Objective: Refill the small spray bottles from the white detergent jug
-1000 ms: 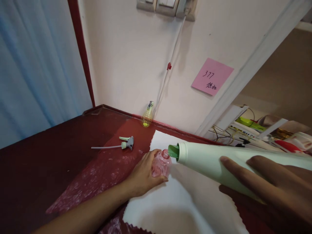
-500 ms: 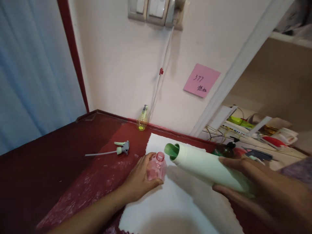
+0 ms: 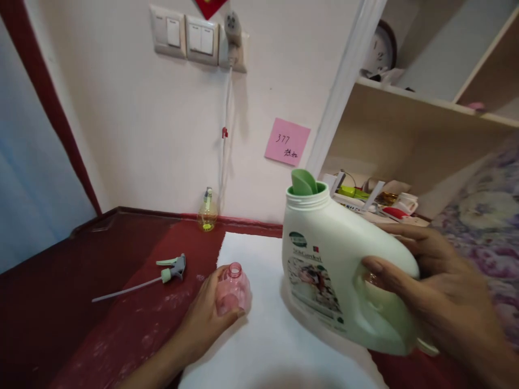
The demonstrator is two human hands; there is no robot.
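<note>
"While the left hand [image 3: 205, 316] curls its fingers around the pink bottle [image 3: 234, 292] near the left edge of the white sheet [image 3: 263, 346], where is the green jug [image 3: 343, 270]?"

"By the sheet's right edge, mouth up, the right hand's [image 3: 441, 283] fingers gripping it; holding both steady and upright should prevent drips."

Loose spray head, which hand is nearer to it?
Left: the left hand is right of the spray head, around the pink bottle; the right hand is farther right, on the jug.

Gap between pink bottle [image 3: 238, 289] and jug [image 3: 334, 256]
</note>
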